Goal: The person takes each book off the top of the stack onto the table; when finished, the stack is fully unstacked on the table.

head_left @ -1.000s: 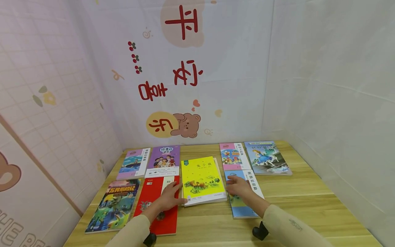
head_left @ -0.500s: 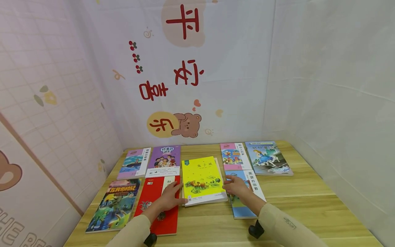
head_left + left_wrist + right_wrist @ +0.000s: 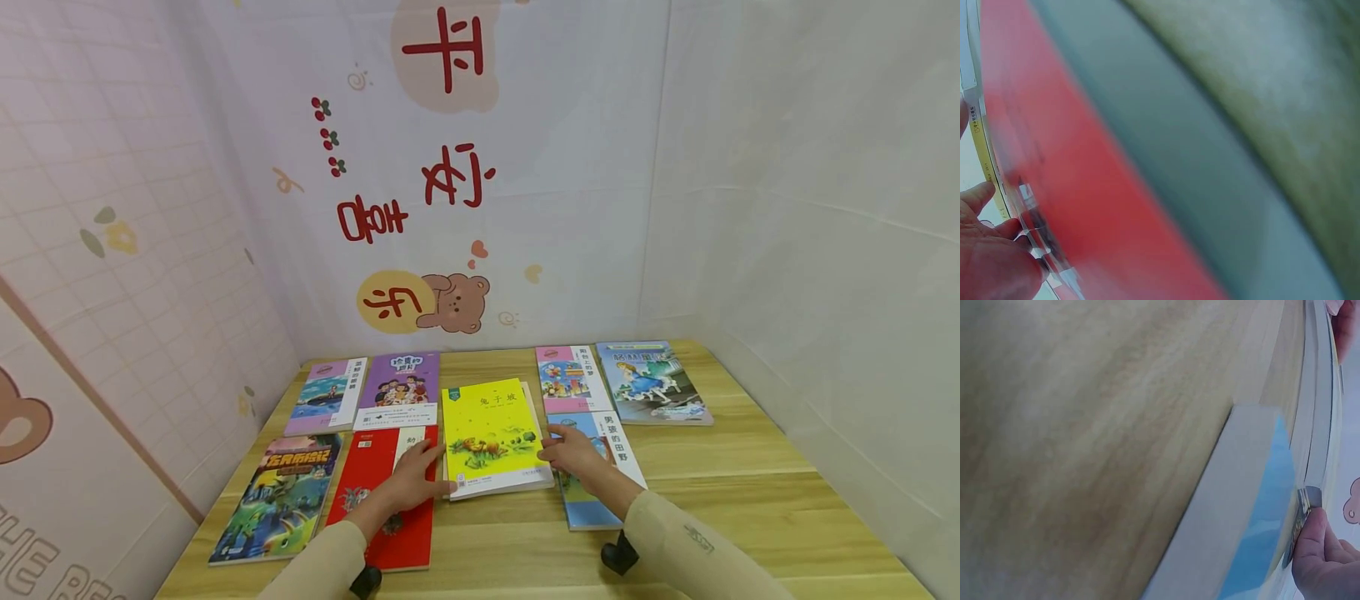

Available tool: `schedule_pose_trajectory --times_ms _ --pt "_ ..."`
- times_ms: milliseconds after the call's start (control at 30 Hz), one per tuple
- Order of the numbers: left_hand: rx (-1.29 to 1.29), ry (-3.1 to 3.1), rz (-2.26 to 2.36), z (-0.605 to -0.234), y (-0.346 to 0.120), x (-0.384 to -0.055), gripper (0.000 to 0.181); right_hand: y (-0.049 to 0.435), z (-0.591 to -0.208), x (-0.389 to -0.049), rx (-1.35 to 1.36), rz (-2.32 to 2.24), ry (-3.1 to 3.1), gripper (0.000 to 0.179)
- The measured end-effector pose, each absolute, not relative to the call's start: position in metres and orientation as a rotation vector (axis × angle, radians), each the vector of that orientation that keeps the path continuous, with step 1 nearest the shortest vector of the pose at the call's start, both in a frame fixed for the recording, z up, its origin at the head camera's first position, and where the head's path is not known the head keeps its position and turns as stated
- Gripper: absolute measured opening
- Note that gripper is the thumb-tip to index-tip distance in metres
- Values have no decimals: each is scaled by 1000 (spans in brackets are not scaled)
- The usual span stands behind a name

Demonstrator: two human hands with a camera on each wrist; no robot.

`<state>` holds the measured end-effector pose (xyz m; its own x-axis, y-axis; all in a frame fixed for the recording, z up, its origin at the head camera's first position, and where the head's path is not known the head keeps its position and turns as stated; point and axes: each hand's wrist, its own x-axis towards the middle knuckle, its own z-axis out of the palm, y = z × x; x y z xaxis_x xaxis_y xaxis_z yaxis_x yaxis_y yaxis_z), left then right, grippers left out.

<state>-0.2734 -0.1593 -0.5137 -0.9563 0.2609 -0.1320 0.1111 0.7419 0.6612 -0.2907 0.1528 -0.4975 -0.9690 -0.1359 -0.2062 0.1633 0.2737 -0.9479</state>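
A yellow picture book [image 3: 491, 437] lies mid-table, slightly turned, on top of another book whose pale edge [image 3: 534, 408] shows at its right. My left hand [image 3: 411, 479] lies over the red book [image 3: 408, 537], its spread fingers along the yellow book's left side and its thumb touching the lower left corner. My right hand [image 3: 577, 458] lies over a blue book [image 3: 588, 504], its fingertips and thumb touching the yellow book's right edge. In the left wrist view the left hand's fingers [image 3: 979, 195] meet the yellow spine. In the right wrist view the right thumb [image 3: 1313, 528] meets a book corner.
A dinosaur book [image 3: 277, 500] lies at front left. Behind are a pink-and-white book [image 3: 326, 398] and a purple book [image 3: 401, 387]. Another pink book [image 3: 566, 379] and a pale blue book [image 3: 648, 383] lie at back right. White cloth walls [image 3: 570, 167] surround the wooden table [image 3: 720, 500].
My right hand has moved slightly left, to the yellow book's right edge. The left hand and the books stay where they were.
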Motion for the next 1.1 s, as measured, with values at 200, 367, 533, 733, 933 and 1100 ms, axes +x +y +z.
schedule_pose_trajectory --times_ms 200,367,533,733,933,1100 --pt "298 2733 1018 -513 -159 -273 82 152 -496 -293 64 -1730 2293 65" --pt "298 2731 1014 -514 -160 -273 83 152 -498 -296 94 -1747 2281 62" --pt "297 2725 1012 -513 -159 -273 83 152 -500 -298 80 -1845 2202 62" --pt "300 2729 1000 -512 -159 -273 82 151 -498 -298 23 -1951 2097 63" --pt "293 2709 1009 -511 -160 -273 82 150 -496 -301 -60 -1936 2053 60" --pt "302 2709 1005 -510 -160 -272 81 148 -498 -301 -68 -1926 1984 65"
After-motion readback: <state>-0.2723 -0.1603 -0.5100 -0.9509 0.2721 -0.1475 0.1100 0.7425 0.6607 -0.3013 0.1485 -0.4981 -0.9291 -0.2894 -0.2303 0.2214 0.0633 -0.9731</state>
